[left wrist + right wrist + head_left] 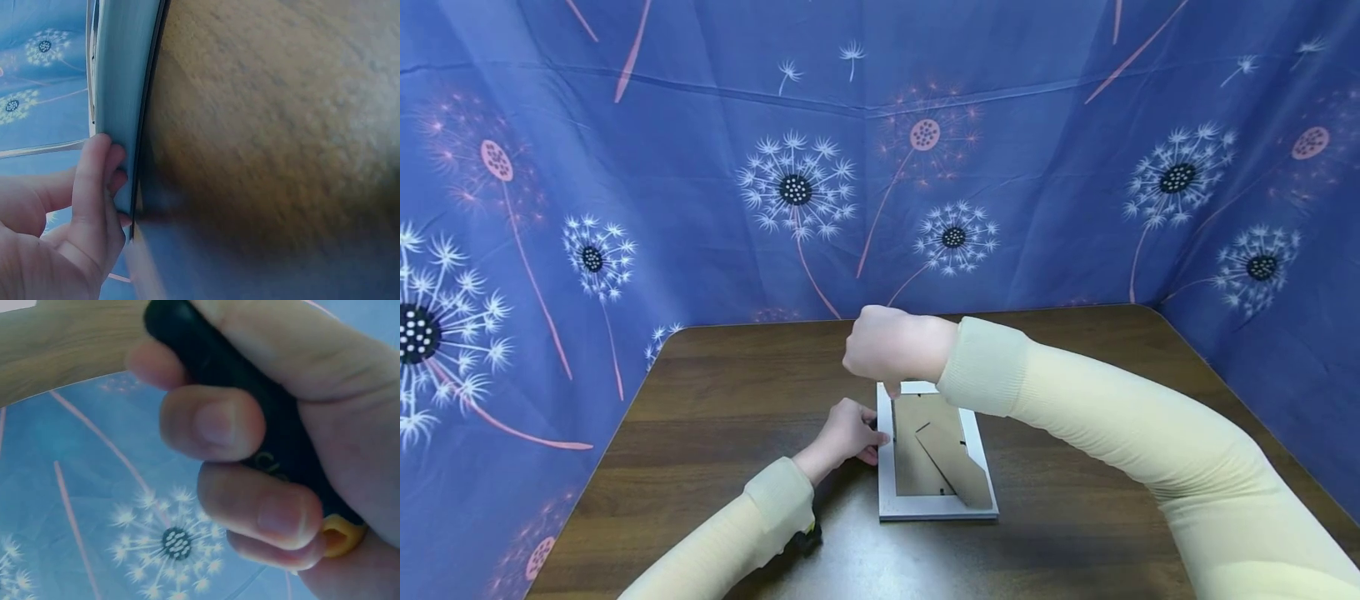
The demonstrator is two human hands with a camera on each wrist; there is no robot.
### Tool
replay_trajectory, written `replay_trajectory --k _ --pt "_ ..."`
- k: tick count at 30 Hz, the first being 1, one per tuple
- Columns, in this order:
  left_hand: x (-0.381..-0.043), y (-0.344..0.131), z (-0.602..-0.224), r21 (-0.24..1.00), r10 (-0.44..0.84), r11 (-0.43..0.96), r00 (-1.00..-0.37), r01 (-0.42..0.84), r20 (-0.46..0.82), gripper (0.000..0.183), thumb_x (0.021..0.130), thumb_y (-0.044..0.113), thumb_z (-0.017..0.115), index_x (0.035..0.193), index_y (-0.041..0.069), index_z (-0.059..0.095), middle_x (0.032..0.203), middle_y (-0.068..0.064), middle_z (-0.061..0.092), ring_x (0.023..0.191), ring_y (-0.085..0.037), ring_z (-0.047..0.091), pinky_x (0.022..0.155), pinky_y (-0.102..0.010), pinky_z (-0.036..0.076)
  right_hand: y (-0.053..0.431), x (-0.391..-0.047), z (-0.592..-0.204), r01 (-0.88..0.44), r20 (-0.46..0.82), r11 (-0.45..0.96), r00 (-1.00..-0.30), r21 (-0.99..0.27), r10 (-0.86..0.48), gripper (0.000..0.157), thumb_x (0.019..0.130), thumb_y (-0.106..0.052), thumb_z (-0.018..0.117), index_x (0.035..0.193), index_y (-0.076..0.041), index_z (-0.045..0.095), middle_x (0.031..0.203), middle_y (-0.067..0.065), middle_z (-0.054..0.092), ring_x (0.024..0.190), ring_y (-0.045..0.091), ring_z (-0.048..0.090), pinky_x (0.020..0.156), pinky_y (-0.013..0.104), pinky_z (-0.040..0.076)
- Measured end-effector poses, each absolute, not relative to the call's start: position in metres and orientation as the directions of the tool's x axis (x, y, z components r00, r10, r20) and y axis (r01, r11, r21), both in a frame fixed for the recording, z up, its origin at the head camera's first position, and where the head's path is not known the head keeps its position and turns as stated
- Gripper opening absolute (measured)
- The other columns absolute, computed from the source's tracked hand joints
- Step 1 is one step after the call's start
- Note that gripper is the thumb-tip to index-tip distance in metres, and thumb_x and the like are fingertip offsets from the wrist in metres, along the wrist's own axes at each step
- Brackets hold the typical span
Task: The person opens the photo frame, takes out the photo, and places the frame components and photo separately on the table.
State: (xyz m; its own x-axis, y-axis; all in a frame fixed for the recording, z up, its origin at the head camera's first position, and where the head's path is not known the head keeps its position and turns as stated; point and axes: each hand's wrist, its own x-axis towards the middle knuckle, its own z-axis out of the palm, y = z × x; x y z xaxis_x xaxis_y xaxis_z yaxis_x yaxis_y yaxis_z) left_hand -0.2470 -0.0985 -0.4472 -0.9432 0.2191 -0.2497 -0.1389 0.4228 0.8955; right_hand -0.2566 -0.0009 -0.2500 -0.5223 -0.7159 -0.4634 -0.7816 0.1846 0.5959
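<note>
A white rectangular picture frame point(887, 482) lay backing side up on a brown wood-grain table point(1075, 517), between the table's left and right edges and well short of its far edge. A brown flat stand flap point(970, 479) reached over the frame's near right corner, beside the brown rectangular backing board point(913, 467). At the frame's left side, a person's left hand point(847, 433) pinched the rim, thumb on top, fingers bunched against the outer edge. The right hand point(891, 343), raised over the far left corner, curled its fingers round a black rounded handle point(280, 428) with a yellow fitting point(342, 536). Beyond the table's far edge hung a blue dandelion-print cloth point(1045, 183).
</note>
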Motion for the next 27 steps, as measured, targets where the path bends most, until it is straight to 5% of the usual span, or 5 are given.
replay_trajectory --k 7,14,22,27 --pt "-0.246 -0.099 -0.448 0.903 0.216 0.401 -0.941 -0.156 -0.259 0.041 0.079 -0.007 0.07 0.118 -0.014 0.058 0.069 -0.014 0.067 0.046 -0.015 0.063 0.048 -0.03 0.058 0.019 -0.256 -0.248 -0.787 -0.437 0.199 -0.511 0.584 -0.74 0.038 0.073 -0.049 0.077 0.098 -0.021 0.071 0.084 -0.008 0.07 0.069 0.011 0.063 0.071 0.031 0.057" --pt "-0.247 -0.098 -0.45 0.903 0.209 0.395 -0.941 -0.168 -0.267 0.045 0.079 -0.007 0.07 0.12 -0.014 0.056 0.068 -0.013 0.067 0.045 -0.013 0.062 0.048 -0.029 0.058 0.03 -0.256 -0.248 -0.789 -0.407 0.186 -0.485 0.586 -0.774 0.005 0.08 -0.015 0.07 0.082 -0.019 0.068 0.069 -0.006 0.063 0.054 0.008 0.042 0.059 0.028 0.052" --pt "-0.247 -0.095 -0.45 0.902 0.202 0.399 -0.943 -0.166 -0.264 0.046 0.08 -0.006 0.07 0.122 -0.015 0.054 0.066 -0.013 0.065 0.043 -0.01 0.059 0.047 -0.027 0.057 0.058 -0.256 -0.252 -0.793 -0.287 0.222 -0.443 0.567 -0.849 0.017 0.079 -0.005 0.066 0.069 -0.017 0.063 0.058 -0.006 0.054 0.051 0.009 0.026 0.043 0.025 0.024" --pt "-0.246 -0.096 -0.451 0.903 0.193 0.401 -0.949 -0.155 -0.249 0.047 0.079 -0.006 0.07 0.122 -0.016 0.053 0.066 -0.014 0.065 0.042 -0.01 0.058 0.046 -0.028 0.057 0.083 -0.258 -0.249 -0.805 -0.212 0.318 -0.47 0.501 -0.856 0.027 0.076 -0.008 0.069 0.059 -0.018 0.05 0.056 -0.006 0.05 0.051 0.011 0.028 0.044 0.026 0.024"
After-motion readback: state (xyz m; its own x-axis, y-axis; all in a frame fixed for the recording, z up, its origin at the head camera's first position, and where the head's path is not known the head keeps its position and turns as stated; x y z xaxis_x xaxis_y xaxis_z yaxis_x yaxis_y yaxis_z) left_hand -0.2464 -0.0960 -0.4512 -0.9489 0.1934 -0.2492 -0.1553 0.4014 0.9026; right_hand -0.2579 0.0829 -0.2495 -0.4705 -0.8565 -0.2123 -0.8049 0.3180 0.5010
